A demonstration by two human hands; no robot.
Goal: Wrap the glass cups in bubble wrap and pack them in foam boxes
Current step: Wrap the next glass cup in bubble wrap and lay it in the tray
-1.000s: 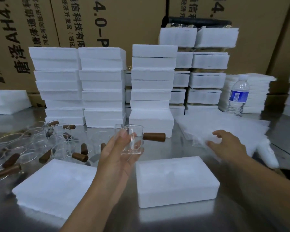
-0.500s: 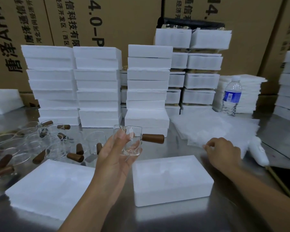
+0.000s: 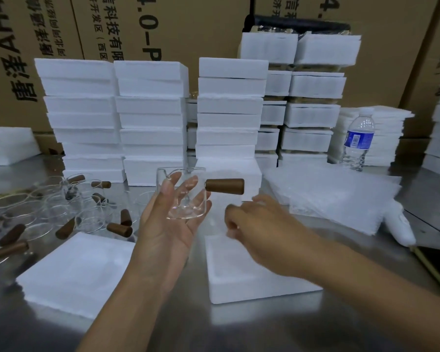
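Glass cup (image 3: pixel 186 196) sits bare in our left hand (image 3: pixel 168 229), thumb and fingers curled round it, near the foam box (image 3: pixel 264 293); whether our blurred right hand (image 3: pixel 262 224) holds anything we cannot tell; wrapping and packing remain

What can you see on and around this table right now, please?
glass cup: one, clear with brown handle, held up in the left hand
loose glass cups: several, clear with brown handles, table's left
near foam box: one, white, below the right hand
foam slab: one, white, near left
foam box stacks: several, white, behind
bubble wrap sheets: a pile, translucent white, table's right
water bottle: one, clear with blue label, back right
cardboard cartons: brown, along the back
table: one, steel grey
left hand: fingers round the cup
right hand: blurred, grip unclear
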